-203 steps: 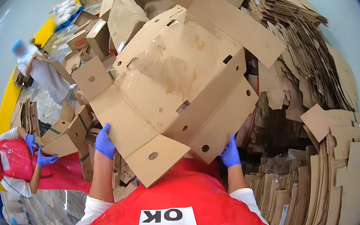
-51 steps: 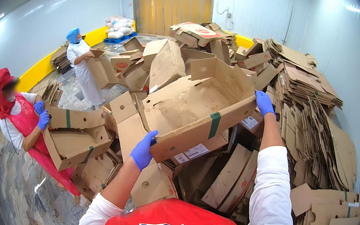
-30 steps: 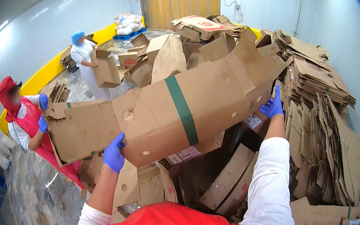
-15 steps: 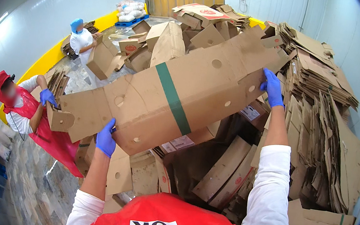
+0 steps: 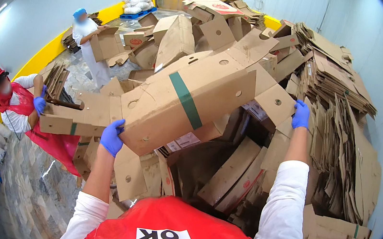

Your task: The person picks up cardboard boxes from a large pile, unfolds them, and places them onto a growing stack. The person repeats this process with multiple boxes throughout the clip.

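Note:
In front of me is a large unfolded cardboard box (image 5: pixel 154 110) with round holes and a green stripe across its middle. My left hand (image 5: pixel 112 136), in a blue glove, is closed on its near left corner, fingers partly behind the board. At the right end, my right hand (image 5: pixel 301 115), also gloved in blue, grips the outer edge of an end flap with a round hole (image 5: pixel 275 104). The box's long near side bends down between my hands. Its far end flaps lie spread toward the heap behind.
Loose boxes (image 5: pixel 177 42) are heaped beyond. Flattened cardboard stacks (image 5: pixel 337 153) stand at my right. At left, a co-worker in a red apron (image 5: pixel 21 104) holds a long dark-edged piece by the box's left end. Another co-worker (image 5: pixel 86 33) handles a box farther back.
My right hand has moved slightly right and down, and the right end flap now opens outward with it. The long side has folded further. The co-worker in red has shifted left.

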### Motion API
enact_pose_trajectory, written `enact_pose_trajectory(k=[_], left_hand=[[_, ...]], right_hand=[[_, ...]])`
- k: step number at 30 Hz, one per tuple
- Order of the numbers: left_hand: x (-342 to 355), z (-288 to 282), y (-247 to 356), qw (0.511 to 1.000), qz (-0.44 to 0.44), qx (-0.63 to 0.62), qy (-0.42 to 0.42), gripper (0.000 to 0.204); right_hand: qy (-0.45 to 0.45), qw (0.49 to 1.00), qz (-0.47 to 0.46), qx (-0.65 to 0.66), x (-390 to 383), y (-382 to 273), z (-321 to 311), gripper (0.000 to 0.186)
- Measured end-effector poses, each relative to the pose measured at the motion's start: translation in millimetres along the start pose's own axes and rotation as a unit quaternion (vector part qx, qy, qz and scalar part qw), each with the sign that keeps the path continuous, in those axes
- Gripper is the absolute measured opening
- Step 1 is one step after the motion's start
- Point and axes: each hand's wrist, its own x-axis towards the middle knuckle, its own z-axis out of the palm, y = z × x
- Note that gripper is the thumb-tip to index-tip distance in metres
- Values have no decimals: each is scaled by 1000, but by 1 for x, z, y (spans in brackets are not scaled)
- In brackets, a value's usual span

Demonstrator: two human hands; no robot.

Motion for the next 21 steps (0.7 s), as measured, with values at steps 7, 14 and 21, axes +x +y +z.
enact_pose_trajectory(k=[7, 14, 21], left_hand=[[-26, -11, 11, 996, -50, 63, -47, 15], [-106, -24, -15, 965, -137, 223, -31, 30], [-164, 1, -63, 939, -35, 329, -93, 55]], right_hand=[[112, 966, 204, 110, -126, 117, 26, 56], [46, 929, 313, 190, -297, 92, 144, 78], [-109, 927, 207, 293, -471, 10, 238, 58]])
